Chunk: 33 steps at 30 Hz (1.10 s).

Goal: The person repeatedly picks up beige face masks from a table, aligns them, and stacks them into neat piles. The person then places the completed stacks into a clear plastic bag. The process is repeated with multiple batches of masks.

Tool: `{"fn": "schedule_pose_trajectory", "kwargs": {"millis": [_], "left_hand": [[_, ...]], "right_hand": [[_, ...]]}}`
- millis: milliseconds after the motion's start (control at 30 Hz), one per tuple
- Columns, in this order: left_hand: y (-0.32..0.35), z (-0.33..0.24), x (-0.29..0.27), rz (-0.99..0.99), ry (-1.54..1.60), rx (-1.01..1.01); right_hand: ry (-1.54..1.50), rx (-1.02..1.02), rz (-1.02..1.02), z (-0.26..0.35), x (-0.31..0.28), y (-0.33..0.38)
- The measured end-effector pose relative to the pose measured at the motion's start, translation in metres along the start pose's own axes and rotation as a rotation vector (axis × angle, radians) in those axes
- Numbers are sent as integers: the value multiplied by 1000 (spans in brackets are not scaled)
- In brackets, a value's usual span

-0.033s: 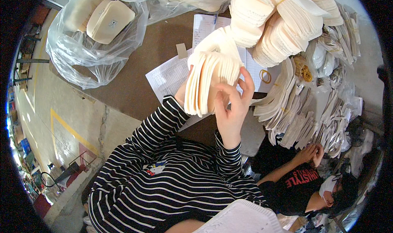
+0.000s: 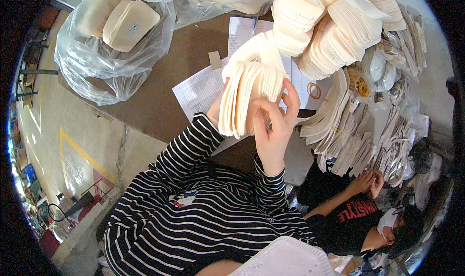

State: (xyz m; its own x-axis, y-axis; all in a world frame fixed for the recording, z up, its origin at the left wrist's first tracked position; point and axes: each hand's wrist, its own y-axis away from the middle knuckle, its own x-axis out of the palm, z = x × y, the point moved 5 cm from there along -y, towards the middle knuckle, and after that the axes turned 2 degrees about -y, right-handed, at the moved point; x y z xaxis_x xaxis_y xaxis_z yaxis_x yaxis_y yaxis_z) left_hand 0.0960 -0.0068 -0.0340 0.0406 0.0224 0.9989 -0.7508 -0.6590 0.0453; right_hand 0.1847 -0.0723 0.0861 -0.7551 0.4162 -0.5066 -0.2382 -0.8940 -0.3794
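Observation:
A stack of thin cream pads (image 2: 249,99) is bent and fanned at its near edge, above the table. My left hand (image 2: 215,109) is closed round its left side, with most of the fingers hidden behind the pads. My right hand (image 2: 274,133) is at the right side, its index finger and thumb curled against the near face and other fingers along the right edge. Whether it pinches a single pad cannot be made out. Under the stack lie printed and handwritten paper sheets (image 2: 193,93).
Banded bundles of cream pads (image 2: 339,29) stand at the far right, with greyer bundles (image 2: 334,126) nearer. A clear plastic bag (image 2: 99,82) holding pads lies far left on the brown table (image 2: 193,46). Rubber bands (image 2: 314,90) rest on paper. A co-worker (image 2: 358,218) sits at right.

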Motion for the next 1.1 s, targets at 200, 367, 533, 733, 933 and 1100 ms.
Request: {"fn": "schedule_pose_trajectory", "kwargs": {"millis": [200,367,533,733,933,1100], "left_hand": [[-2,-5,3,36,62,-17],[-4,-3,-9,-34,-23,-9],[-2,-2,-13,-28,89,-32],[5,2,-12,-78,20,-74],[5,5,2,-54,143,-127],[5,7,10,-1,193,-112]], "right_hand": [[-25,8,8,9,2,-7],[-66,19,-3,4,5,-4],[-120,66,5,6,6,-4],[121,-184,58,12,7,-3],[40,-44,-4,6,6,-3],[48,-2,-23,14,9,-3]]}}
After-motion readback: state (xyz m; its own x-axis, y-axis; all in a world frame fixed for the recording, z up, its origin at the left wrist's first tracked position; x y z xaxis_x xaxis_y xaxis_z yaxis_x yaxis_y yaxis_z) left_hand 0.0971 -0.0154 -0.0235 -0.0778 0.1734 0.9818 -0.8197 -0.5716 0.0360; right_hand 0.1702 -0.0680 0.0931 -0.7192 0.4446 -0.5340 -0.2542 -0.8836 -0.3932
